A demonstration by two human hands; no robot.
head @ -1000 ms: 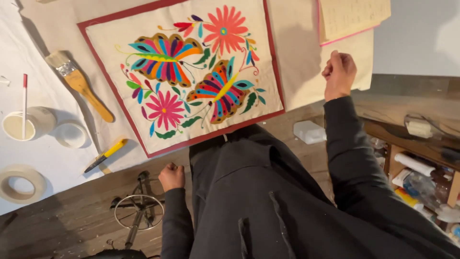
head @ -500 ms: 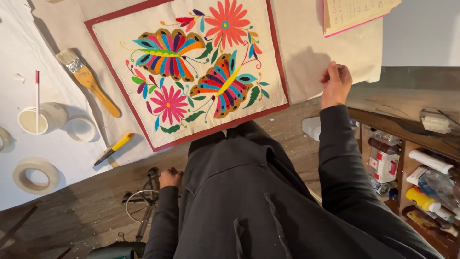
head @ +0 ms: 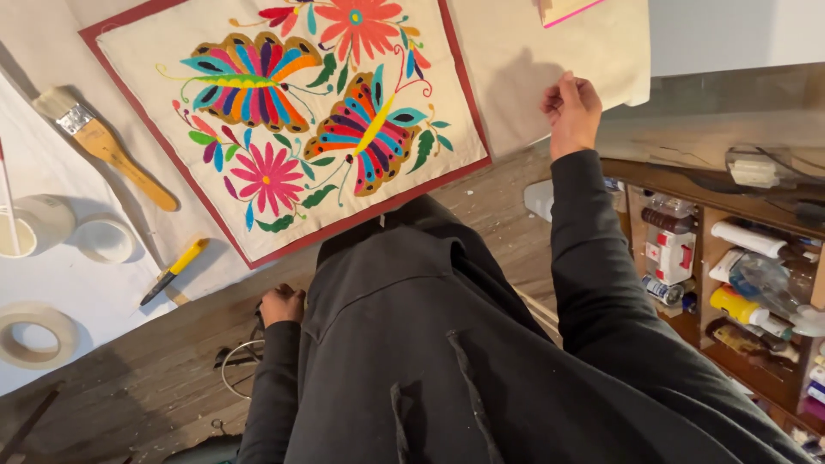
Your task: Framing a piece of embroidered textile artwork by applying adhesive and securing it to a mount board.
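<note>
2 hands: right hand (head: 571,110) pinching cream cloth (head: 550,60) edge; left hand (head: 282,305) fisted, empty, below cloth.

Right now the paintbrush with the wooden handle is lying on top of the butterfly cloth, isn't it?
Not quite. The head view shows the paintbrush with the wooden handle lying beside the butterfly cloth, off its red border on the plain covering to the left, not on top of it.
</note>
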